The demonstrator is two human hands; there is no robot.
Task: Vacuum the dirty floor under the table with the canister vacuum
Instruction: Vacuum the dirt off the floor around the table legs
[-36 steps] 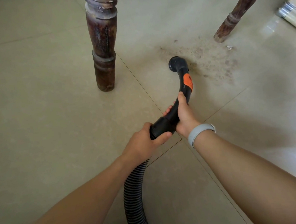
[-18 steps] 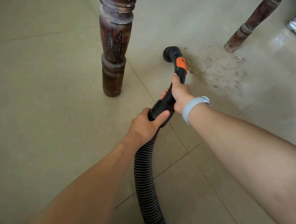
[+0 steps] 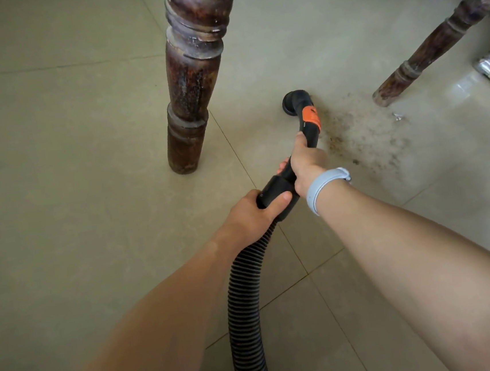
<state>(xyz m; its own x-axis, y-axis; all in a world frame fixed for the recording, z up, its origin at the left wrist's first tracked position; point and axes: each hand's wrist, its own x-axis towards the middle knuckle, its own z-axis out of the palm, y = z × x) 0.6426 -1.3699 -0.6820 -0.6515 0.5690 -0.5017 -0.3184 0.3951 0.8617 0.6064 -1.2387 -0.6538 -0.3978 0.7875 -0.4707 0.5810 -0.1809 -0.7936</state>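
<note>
A home room: beige tiled floor (image 3: 57,173), turned dark wooden table legs (image 3: 191,79), a dust patch (image 3: 364,135).

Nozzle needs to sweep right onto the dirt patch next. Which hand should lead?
Right. The right hand grips the curved wand nearest the nozzle, beside the dirt patch. The left hand holds the cuff farther back, better for feeding the hose.

Two turned wooden table legs stood on the tiled floor, one near (image 3: 191,88) and one farther right (image 3: 437,47). One ribbed vacuum hose (image 3: 245,305) with one black nozzle (image 3: 295,101) was there, beside one patch of dirt (image 3: 365,138). Two hands showed, left hand (image 3: 250,217) and right hand (image 3: 306,164), with one wristband (image 3: 322,188).
</note>
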